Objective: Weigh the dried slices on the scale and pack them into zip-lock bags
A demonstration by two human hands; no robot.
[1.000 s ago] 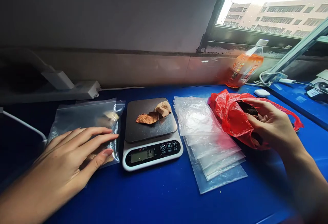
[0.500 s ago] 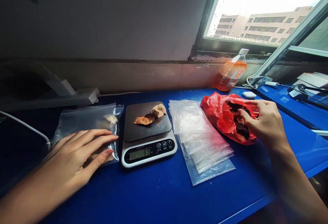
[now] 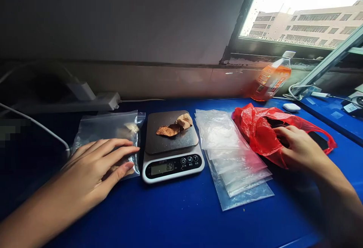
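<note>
My left hand (image 3: 96,166) lies with fingers stretched out over a clear zip bag (image 3: 104,125) that holds pale dried pieces. Beside it stands a digital scale (image 3: 159,147), its display appearing to read 8.9. Curled brown dried slices (image 3: 168,130) rest on the scale's plate. To the right, my right hand (image 3: 304,147) reaches into the mouth of a red plastic bag (image 3: 259,136); its fingertips are hidden inside, so any hold there cannot be seen. Several empty-looking clear bags (image 3: 224,138) lie fanned between the scale and the red bag.
An orange drink bottle (image 3: 273,77) leans by the wall below the window. A white earbud case (image 3: 291,107) sits behind the red bag. At the back left are a power strip (image 3: 104,102) and a white cable (image 3: 39,125). The tabletop (image 3: 170,217) is blue.
My right hand has gone deeper into the red bag, whose mouth now stretches out to the right. The left hand stays on the zip bag. The view has shifted slightly left.
</note>
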